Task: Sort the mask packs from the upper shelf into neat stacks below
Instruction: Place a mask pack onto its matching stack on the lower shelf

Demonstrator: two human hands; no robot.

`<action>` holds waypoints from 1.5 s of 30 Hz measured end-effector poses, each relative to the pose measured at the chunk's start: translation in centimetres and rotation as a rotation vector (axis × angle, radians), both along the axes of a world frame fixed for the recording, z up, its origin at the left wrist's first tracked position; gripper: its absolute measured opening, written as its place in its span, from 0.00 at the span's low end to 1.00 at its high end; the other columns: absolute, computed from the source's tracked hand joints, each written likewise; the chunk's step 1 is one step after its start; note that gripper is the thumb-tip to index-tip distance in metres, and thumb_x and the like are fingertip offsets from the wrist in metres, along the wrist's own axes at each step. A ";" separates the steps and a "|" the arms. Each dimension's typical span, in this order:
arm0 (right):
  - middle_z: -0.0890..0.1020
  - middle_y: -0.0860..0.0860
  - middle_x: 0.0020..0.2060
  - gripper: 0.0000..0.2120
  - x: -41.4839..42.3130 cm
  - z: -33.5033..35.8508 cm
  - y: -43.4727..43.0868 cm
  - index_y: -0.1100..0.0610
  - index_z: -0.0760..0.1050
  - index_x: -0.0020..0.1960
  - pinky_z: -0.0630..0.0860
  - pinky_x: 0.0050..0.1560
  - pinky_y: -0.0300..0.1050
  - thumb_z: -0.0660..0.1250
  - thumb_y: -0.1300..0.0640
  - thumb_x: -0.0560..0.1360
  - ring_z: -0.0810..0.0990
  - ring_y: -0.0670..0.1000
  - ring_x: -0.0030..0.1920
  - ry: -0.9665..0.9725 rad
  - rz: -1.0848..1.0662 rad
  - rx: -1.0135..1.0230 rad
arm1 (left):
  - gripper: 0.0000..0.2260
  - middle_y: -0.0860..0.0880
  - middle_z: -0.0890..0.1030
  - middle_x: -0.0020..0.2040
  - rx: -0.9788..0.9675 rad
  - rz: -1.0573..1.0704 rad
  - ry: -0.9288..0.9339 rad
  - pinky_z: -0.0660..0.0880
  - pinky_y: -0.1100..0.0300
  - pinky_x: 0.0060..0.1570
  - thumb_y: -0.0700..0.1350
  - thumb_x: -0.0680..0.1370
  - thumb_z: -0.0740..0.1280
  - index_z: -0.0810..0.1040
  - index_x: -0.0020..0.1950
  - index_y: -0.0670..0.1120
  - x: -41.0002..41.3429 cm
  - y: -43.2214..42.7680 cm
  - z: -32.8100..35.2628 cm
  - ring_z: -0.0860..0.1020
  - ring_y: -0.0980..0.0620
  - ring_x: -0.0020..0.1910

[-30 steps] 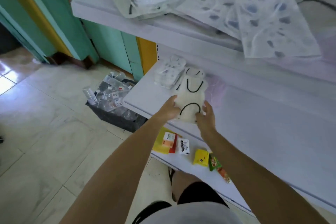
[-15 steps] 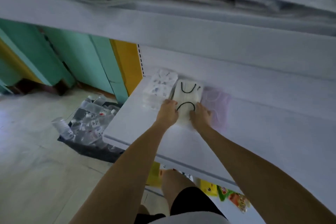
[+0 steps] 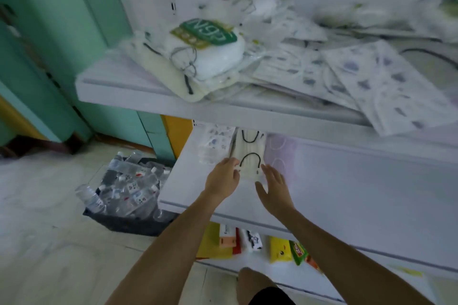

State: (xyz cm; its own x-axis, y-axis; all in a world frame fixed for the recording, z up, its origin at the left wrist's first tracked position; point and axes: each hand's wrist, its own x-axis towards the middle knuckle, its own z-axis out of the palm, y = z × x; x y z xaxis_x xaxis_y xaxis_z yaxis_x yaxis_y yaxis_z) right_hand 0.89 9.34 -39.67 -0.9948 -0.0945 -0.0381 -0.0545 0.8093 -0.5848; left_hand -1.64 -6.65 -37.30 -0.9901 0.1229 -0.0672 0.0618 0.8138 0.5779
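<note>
Since the previous frame my right hand (image 3: pixel 273 183) has lifted off the cream mask pack (image 3: pixel 250 153), and the upper shelf (image 3: pixel 148 96) has come back into view.

Far left, on the floor: a dark crate (image 3: pixel 128 224) filled with small water bottles. Upper shelf, left end: a green-labelled N95 pack (image 3: pixel 210 44) sits on top of a loose heap of mask packs (image 3: pixel 285 64), which runs on to the right.

Middle shelf (image 3: pixel 347 193), back left corner: three stacks side by side. First, a stack of patterned mask packs (image 3: pixel 215 143). Next, my left hand (image 3: pixel 224 176), fingers curled against the near left corner of the cream mask pack; whether they pinch it I cannot tell. That pack lies flat on its stack, black ear loops showing, its far end hidden under the upper shelf. My right hand is just off its near right corner, fingers spread and straight, holding nothing. Beside it lies a pale lilac mask pack (image 3: pixel 280 153).

Upper shelf, right: patterned packs (image 3: pixel 386 86) overhang the front edge. Bottom shelf: coloured snack packets (image 3: pixel 280 249) stand in a row.
</note>
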 end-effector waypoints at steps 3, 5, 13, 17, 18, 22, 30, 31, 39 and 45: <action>0.62 0.53 0.73 0.25 2.7 3.6 -0.7 0.57 0.59 0.74 0.55 0.72 0.46 0.58 0.52 0.79 0.59 0.54 0.73 0.098 0.080 0.026 | 0.16 0.46 0.73 0.65 0.032 -0.020 0.104 0.71 0.53 0.59 0.43 0.82 0.56 0.69 0.69 0.44 3.0 -1.6 4.5 0.72 0.47 0.63; 0.68 0.55 0.70 0.27 4.5 6.3 -1.7 0.57 0.64 0.72 0.62 0.70 0.50 0.53 0.45 0.77 0.65 0.56 0.70 0.190 0.145 0.003 | 0.15 0.46 0.75 0.64 0.062 -0.015 0.197 0.72 0.53 0.58 0.44 0.82 0.56 0.70 0.68 0.43 4.9 -3.4 7.2 0.74 0.47 0.62; 0.79 0.55 0.59 0.19 9.0 18.2 -4.8 0.60 0.74 0.62 0.70 0.60 0.43 0.54 0.50 0.80 0.74 0.51 0.59 0.792 0.446 -0.091 | 0.22 0.48 0.82 0.52 0.121 -0.179 0.572 0.69 0.69 0.44 0.54 0.78 0.52 0.78 0.57 0.42 10.6 -7.3 15.8 0.79 0.52 0.48; 0.79 0.57 0.56 0.18 10.1 25.7 -1.1 0.64 0.76 0.60 0.69 0.60 0.41 0.58 0.53 0.79 0.73 0.51 0.58 1.046 0.344 -0.080 | 0.18 0.51 0.81 0.49 0.174 -0.377 0.710 0.72 0.66 0.44 0.50 0.78 0.54 0.79 0.55 0.43 11.5 -3.0 21.0 0.77 0.57 0.47; 0.79 0.58 0.56 0.18 10.0 27.1 0.5 0.64 0.75 0.60 0.69 0.60 0.42 0.59 0.53 0.78 0.73 0.51 0.58 1.075 0.286 -0.028 | 0.17 0.53 0.80 0.49 0.219 -0.400 0.737 0.73 0.67 0.44 0.49 0.78 0.54 0.79 0.55 0.43 11.3 -1.7 22.7 0.77 0.58 0.47; 0.67 0.53 0.70 0.33 9.5 29.8 7.5 0.55 0.61 0.73 0.59 0.68 0.50 0.61 0.39 0.74 0.64 0.55 0.69 0.559 0.012 0.367 | 0.12 0.53 0.77 0.51 0.316 -0.346 0.645 0.71 0.73 0.43 0.42 0.80 0.59 0.76 0.60 0.42 9.6 2.9 28.3 0.76 0.58 0.47; 0.84 0.54 0.49 0.12 10.1 27.2 11.3 0.57 0.81 0.55 0.77 0.44 0.52 0.64 0.60 0.74 0.80 0.60 0.44 0.715 0.114 0.145 | 0.22 0.48 0.79 0.55 0.589 -0.078 -0.011 0.77 0.56 0.52 0.54 0.78 0.63 0.65 0.70 0.49 8.5 9.2 28.9 0.79 0.51 0.48; 0.84 0.53 0.50 0.13 10.4 27.2 11.2 0.56 0.81 0.56 0.77 0.45 0.52 0.63 0.58 0.73 0.80 0.60 0.44 0.728 0.186 0.135 | 0.25 0.48 0.78 0.57 0.573 -0.083 0.013 0.74 0.56 0.56 0.53 0.78 0.65 0.61 0.73 0.51 8.4 9.6 28.7 0.78 0.50 0.53; 0.60 0.52 0.74 0.37 7.7 29.0 12.8 0.52 0.51 0.76 0.60 0.71 0.49 0.59 0.38 0.74 0.60 0.51 0.72 0.395 0.344 0.042 | 0.21 0.47 0.75 0.60 0.453 0.159 0.228 0.71 0.56 0.57 0.31 0.73 0.61 0.73 0.63 0.48 8.4 9.1 28.5 0.75 0.48 0.59; 0.58 0.55 0.74 0.28 5.3 28.2 14.4 0.54 0.62 0.73 0.65 0.67 0.52 0.61 0.43 0.76 0.61 0.56 0.71 0.515 0.436 0.334 | 0.20 0.42 0.73 0.64 0.508 0.279 0.205 0.70 0.54 0.62 0.32 0.74 0.63 0.70 0.65 0.43 8.8 9.9 28.1 0.74 0.45 0.62</action>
State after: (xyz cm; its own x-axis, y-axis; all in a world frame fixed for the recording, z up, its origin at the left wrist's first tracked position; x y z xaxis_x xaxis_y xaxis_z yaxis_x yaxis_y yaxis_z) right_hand 6.19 23.76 -11.50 -0.7698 -0.5486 0.3261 -0.6105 0.7820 -0.1256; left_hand 7.16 3.24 -9.20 -0.9761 -0.1759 0.1275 0.0376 0.4413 0.8966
